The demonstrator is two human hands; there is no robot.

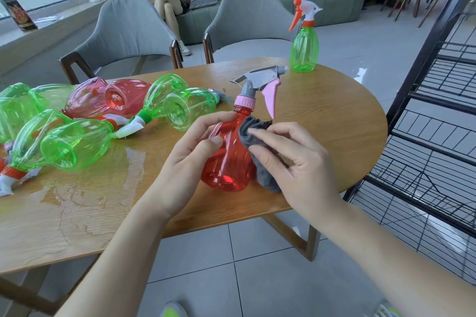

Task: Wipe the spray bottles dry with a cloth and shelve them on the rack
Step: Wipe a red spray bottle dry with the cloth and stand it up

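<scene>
My left hand [190, 152] grips a red spray bottle [229, 165] with a pink collar and a grey and pink trigger head, held upright over the wooden table [322, 116]. Against the bottle's right side my right hand [291, 159] holds a bunched grey cloth [257, 136]. A green bottle with an orange trigger [304, 46] stands upright at the table's far edge. Several green, pink and red bottles [77, 141] lie on their sides at the left. The black wire rack [438, 121] stands to the right of the table.
A puddle of water [85, 188] spreads on the table under and in front of the lying bottles. Two grey chairs [128, 31] stand behind the table. A person sits on a sofa [322, 0] at the back. Tiled floor lies below.
</scene>
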